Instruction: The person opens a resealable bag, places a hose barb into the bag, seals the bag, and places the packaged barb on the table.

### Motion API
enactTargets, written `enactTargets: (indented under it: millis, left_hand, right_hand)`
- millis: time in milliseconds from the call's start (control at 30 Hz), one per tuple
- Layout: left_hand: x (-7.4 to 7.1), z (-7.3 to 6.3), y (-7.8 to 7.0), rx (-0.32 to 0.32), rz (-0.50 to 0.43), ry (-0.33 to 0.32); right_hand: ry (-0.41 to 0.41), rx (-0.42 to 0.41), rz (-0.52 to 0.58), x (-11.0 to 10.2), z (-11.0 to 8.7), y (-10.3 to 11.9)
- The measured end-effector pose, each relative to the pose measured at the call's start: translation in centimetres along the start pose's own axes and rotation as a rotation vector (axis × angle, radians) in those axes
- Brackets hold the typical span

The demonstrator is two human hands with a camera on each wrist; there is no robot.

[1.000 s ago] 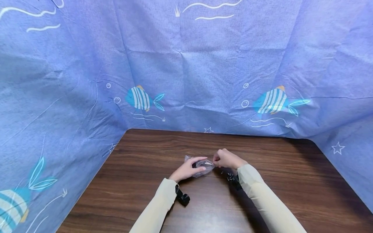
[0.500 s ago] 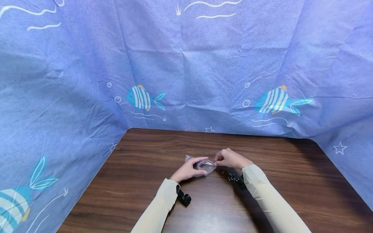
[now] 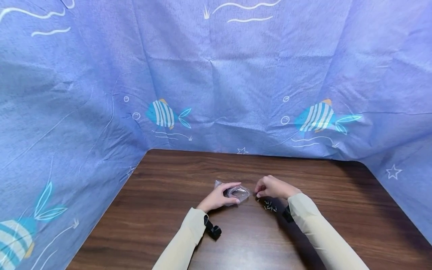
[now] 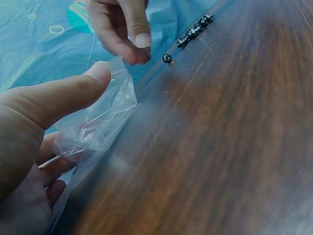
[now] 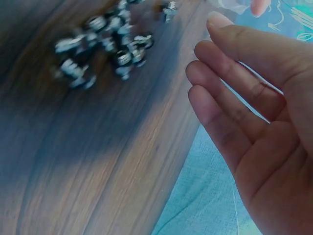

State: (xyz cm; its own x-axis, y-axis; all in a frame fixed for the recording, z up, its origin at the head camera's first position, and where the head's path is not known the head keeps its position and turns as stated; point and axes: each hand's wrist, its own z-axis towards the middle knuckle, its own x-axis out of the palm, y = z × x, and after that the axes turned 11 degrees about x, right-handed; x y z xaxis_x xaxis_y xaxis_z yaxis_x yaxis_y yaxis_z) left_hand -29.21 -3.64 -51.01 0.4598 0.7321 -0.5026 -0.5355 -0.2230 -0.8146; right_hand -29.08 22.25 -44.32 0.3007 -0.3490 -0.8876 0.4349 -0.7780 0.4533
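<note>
My left hand point(image 3: 218, 195) holds a clear plastic bag point(image 3: 240, 193), its thumb on one side and fingers curved along the other. In the left wrist view the thumb presses the near side of the bag point(image 4: 98, 122), whose mouth faces the right hand. My right hand point(image 3: 274, 187) is just right of the bag, fingers loosely bent, nothing visible between them. Below it lies a small cluster of shiny metal screw-like pieces point(image 3: 270, 206). One single metal piece point(image 4: 167, 58) lies apart from the cluster, close to the right fingertips.
The dark wooden table point(image 3: 189, 168) reaches back to a blue fish-print cloth point(image 3: 236, 82) hanging behind and at the sides. A black wrist camera point(image 3: 213, 231) sits below the left hand, and another strap point(image 3: 288, 214) is on the right wrist.
My right hand has drawn away from the bag's mouth to the right and come near the single metal piece. The left hand and bag have stayed nearly in place.
</note>
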Motion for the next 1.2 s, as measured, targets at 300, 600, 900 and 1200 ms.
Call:
enactTargets:
  millis: [300,600,900,1200]
  left_hand:
    - [0.2,-0.4,0.0,-0.012,-0.005,-0.001]
    - [0.5,-0.1,0.1,-0.018,-0.02,-0.014]
    - [0.3,-0.1,-0.1,-0.003,-0.008,-0.024]
    - [0.0,0.0,-0.4,-0.007,-0.005,-0.021]
  right_hand:
    - [0.018,-0.068,-0.025,1.1,-0.8,-0.5]
    - [-0.013,-0.113,-0.061,1.7,-1.1,-0.5]
    - [-0.061,-0.163,-0.082,1.9,-1.2,-0.3]
    - [-0.074,-0.185,-0.119,1.7,-1.1,-0.3]
